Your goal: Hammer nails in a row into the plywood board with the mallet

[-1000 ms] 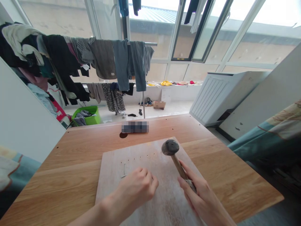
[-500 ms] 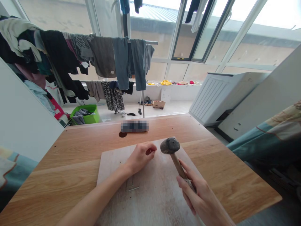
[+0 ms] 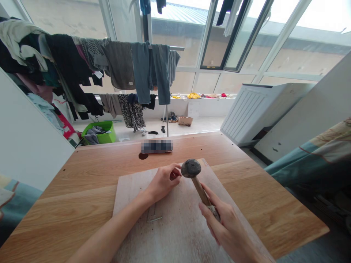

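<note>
My right hand is wrapped round the wooden handle of a mallet with a dark, rounded head. The head is up over the far part of a pale, worn wooden board, right beside my left fingertips. My left hand rests on the board with thumb and fingers pinched together. What the pinch holds, if anything, is too small to make out and partly behind the mallet head. Near my left forearm a thin metal nail lies on the board, with fine upright nails and small holes about it.
The board lies on a wood-grain table. A blurred-out dark object sits beyond it, beside a round hole. Behind the table are a laundry rack with clothes, a green basket and a white ridged cabinet. Curtains hang at both sides.
My right hand has moved left with the mallet, bringing its head close to my left fingertips. My left hand stays nearly in place, still pinched.
</note>
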A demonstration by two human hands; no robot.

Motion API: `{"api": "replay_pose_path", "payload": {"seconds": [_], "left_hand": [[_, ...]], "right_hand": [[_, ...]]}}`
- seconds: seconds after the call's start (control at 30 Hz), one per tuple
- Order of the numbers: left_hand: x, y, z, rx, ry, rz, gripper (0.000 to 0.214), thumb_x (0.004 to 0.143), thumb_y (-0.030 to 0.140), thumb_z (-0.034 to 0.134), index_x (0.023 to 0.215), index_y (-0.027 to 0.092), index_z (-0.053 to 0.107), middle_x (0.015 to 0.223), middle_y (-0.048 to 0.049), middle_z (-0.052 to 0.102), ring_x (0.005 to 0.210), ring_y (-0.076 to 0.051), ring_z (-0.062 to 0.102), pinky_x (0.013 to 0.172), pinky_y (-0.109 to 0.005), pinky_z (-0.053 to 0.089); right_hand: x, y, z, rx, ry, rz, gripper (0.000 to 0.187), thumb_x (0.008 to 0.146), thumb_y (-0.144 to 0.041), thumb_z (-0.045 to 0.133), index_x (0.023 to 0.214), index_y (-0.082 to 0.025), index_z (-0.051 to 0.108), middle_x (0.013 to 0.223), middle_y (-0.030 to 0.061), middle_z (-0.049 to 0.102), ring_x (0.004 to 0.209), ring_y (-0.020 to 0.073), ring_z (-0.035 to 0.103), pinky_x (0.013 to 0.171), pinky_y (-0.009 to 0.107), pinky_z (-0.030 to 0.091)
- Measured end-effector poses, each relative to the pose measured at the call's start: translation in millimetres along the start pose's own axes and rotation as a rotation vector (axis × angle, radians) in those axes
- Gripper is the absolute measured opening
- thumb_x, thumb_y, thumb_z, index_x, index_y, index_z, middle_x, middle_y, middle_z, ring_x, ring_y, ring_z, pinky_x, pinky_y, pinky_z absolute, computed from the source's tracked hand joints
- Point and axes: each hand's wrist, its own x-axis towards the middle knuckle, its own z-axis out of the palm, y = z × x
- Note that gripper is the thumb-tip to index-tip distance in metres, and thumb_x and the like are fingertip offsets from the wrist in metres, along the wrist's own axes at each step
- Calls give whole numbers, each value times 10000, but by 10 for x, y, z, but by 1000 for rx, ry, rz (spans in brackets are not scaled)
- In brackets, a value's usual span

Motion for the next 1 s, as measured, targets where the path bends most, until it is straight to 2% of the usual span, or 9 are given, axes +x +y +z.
{"api": "replay_pose_path", "payload": {"seconds": [0.13,0.2,0.27,0.37,0.47,0.57,0.67,0.87,1.0], "left_hand": [[7,10,-4,-23,-5,2,322,796,67,605,1081,187,694,855,-1,770,741,-137,699,699,-218,534],[15,1,5,-32,-6,1,337,785,53,606,1086,180,692,858,-3,772,738,-138,699,693,-215,531],[26,-7,8,-21,-8,1,354,779,44,608,1098,176,686,854,-1,766,729,-136,693,686,-213,526],[28,30,-52,57,-47,18,369,807,45,588,1141,181,668,869,-3,748,717,-132,674,679,-217,518],[-55,169,-238,313,-135,79,263,864,95,583,1099,179,667,988,-45,724,816,-169,668,741,-264,518],[-276,349,-486,671,-297,180,184,845,67,592,968,181,667,968,-55,690,860,-208,643,743,-300,496],[-580,452,-643,873,-447,342,163,851,40,602,893,194,634,898,-37,670,853,-210,623,751,-309,477],[-973,387,-556,1110,-361,726,146,942,72,551,1044,129,638,828,-72,682,777,-216,624,757,-346,471],[-933,370,-521,1127,-338,801,138,925,70,557,997,126,660,713,-46,651,661,-207,592,669,-348,459]], "right_hand": [[-10,-66,4,-95,-7,-61,612,954,-474,531,1460,-131,569,631,54,731,717,279,761,673,343,626],[-10,-73,10,-128,10,-116,588,960,-452,515,1436,-115,591,943,132,804,985,306,757,864,375,610],[-11,-64,20,-139,22,-146,576,961,-444,512,1423,-114,603,1125,154,781,1103,313,724,941,378,583],[-20,-39,40,-120,20,-112,576,951,-456,541,1427,-137,606,882,109,802,886,301,774,782,359,631],[-33,-22,42,-66,18,-54,592,941,-480,566,1447,-173,591,566,24,689,552,247,711,525,299,591],[-35,-28,12,-30,-18,-16,606,930,-502,579,1448,-188,592,447,-19,578,394,204,602,392,263,499],[-31,-43,-20,-24,-42,5,637,930,-525,566,1460,-172,577,409,-36,521,334,181,531,337,247,434],[-35,-14,-13,-29,-48,12,685,946,-552,518,1482,-126,537,388,-56,462,302,156,455,315,235,384],[-44,-5,5,-8,-51,17,693,935,-569,527,1480,-142,539,434,-53,476,301,133,419,298,223,350]]}}
